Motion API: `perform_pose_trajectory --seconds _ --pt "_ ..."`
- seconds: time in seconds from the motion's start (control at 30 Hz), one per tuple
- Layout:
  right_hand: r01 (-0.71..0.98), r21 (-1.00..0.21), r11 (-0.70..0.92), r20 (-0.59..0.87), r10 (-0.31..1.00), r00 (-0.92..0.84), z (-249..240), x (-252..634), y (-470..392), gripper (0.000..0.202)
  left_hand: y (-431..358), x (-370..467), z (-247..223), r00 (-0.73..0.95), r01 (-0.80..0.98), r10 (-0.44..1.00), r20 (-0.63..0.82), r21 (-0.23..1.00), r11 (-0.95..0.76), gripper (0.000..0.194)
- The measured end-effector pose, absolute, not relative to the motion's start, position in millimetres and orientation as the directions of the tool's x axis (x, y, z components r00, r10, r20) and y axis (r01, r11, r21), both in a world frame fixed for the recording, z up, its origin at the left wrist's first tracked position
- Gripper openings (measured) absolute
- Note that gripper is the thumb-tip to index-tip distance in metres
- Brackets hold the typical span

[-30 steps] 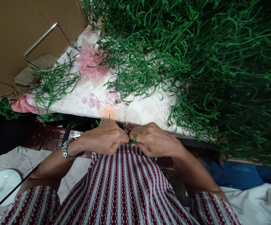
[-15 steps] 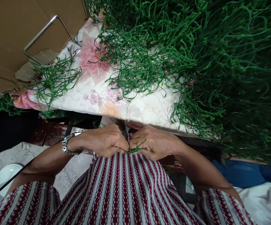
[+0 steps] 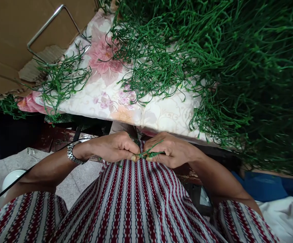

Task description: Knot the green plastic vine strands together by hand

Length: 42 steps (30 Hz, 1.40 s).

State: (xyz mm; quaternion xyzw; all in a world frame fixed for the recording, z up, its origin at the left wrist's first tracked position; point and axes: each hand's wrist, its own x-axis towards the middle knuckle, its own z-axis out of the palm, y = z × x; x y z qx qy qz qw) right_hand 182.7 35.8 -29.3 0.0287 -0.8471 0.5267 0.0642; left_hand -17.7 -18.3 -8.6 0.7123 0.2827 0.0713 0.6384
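Close to my lap, my left hand (image 3: 118, 147) and my right hand (image 3: 168, 150) pinch thin green strands (image 3: 153, 147) between them. The strands look like slender plastic stems, and their ends stick out over my right fingers. Both hands are closed, with a small gap between the thumbs where the stems cross. A metal-band watch (image 3: 73, 152) is on my left wrist. Beyond my hands, a flower-printed cloth (image 3: 101, 104) carries a big tangled heap of green stems (image 3: 187, 50). How far the stems run inside my fingers is hidden.
A smaller bunch of stems (image 3: 62, 79) hangs over the cloth's left part. Behind it stand a cardboard box (image 3: 7, 40) and a bent metal frame (image 3: 45, 28). A white round object (image 3: 13, 179) is on the floor at left; blue fabric (image 3: 265, 185) and white fabric (image 3: 285, 212) lie at right.
My hands have drawn slightly apart, showing more of the green strands between my fingertips. The view has shifted a little, so the cloth and heap appear slightly further right.
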Motion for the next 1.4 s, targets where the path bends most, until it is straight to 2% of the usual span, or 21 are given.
perform_pose_trajectory --seconds 0.23,0.3,0.37,0.4,0.5,0.6,0.7,0.77,0.87,1.0,1.07,1.17,1.23,1.3,1.4 --pt "-0.119 -0.898 0.424 0.134 0.007 -0.991 -25 192 38 0.034 -19 -31 -5 0.836 0.301 0.476 -0.274 0.954 0.02 0.034" --pt "-0.068 -0.908 0.414 0.122 0.104 -0.987 -16 208 45 0.032 -19 -45 -1 0.816 0.26 0.525 -0.241 0.965 0.037 0.029" --pt "0.039 -0.897 0.44 0.157 0.401 -0.902 -5 220 51 0.023 -19 -56 2 0.668 0.173 0.723 -0.178 0.982 0.081 0.023" --pt "0.075 -0.876 0.476 0.179 0.467 -0.866 0 223 54 0.018 -18 -58 3 0.584 0.194 0.785 -0.207 0.975 0.112 0.021" --pt "0.037 -0.835 0.55 0.202 0.368 -0.908 9 214 54 0.014 -16 -48 3 0.426 0.236 0.869 -0.253 0.958 0.163 0.02" --pt "0.079 -0.843 0.532 0.26 0.532 -0.806 6 196 48 0.012 -10 -29 -2 0.266 0.176 0.936 -0.229 0.967 0.186 0.026" --pt "0.204 -0.855 0.478 0.245 0.717 -0.653 -7 181 42 0.009 -5 -16 -10 0.192 0.122 0.954 -0.228 0.971 0.208 0.029" --pt "0.278 -0.843 0.461 0.243 0.787 -0.567 -15 173 40 0.01 -2 -11 -15 0.144 0.062 0.964 -0.224 0.974 0.217 0.029" --pt "0.281 -0.826 0.488 0.284 0.792 -0.54 -25 162 39 0.016 0 -4 -21 0.085 -0.075 0.974 -0.209 0.974 0.215 0.027" --pt "0.244 -0.825 0.51 0.295 0.757 -0.583 -33 153 36 0.046 0 3 -26 -0.012 -0.207 0.983 -0.181 0.963 0.174 0.02" --pt "0.24 -0.833 0.499 0.275 0.749 -0.603 -35 152 34 0.053 -1 4 -28 -0.057 -0.231 0.984 -0.17 0.961 0.153 0.017" --pt "0.285 -0.823 0.491 0.227 0.744 -0.629 -36 153 31 0.044 -2 5 -30 -0.102 -0.232 0.981 -0.167 0.963 0.139 0.015" --pt "0.331 -0.793 0.511 0.206 0.737 -0.644 -35 153 30 0.029 -3 4 -31 -0.148 -0.2 0.977 -0.153 0.972 0.122 0.016" --pt "0.35 -0.763 0.544 0.221 0.728 -0.649 -35 154 29 0.014 -3 3 -31 -0.193 -0.164 0.973 -0.127 0.982 0.095 0.017" --pt "0.323 -0.747 0.58 0.284 0.719 -0.634 -36 153 30 0.01 -2 3 -31 -0.213 -0.153 0.971 -0.112 0.985 0.08 0.02"
